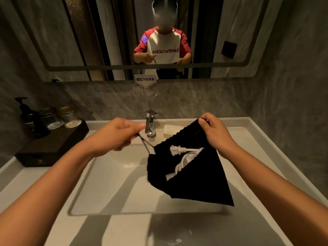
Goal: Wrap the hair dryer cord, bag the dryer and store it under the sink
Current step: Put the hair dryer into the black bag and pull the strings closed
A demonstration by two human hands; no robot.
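A black cloth bag (198, 181) hangs over the white sink basin (110, 192). Through its mouth I see a white plug and coiled white cord (181, 157) of the hair dryer; the dryer's body is hidden inside the cloth. My right hand (215, 132) pinches the bag's upper right corner. My left hand (115, 134) is closed on the black drawstring (146, 145), which runs taut from the fingers down to the bag's left edge.
A chrome faucet (150, 123) stands behind the basin with a folded white cloth (169, 130) beside it. At the left, a dark wooden tray (51, 146) carries a black pump bottle (31, 118) and two glass jars. A mirror hangs above.
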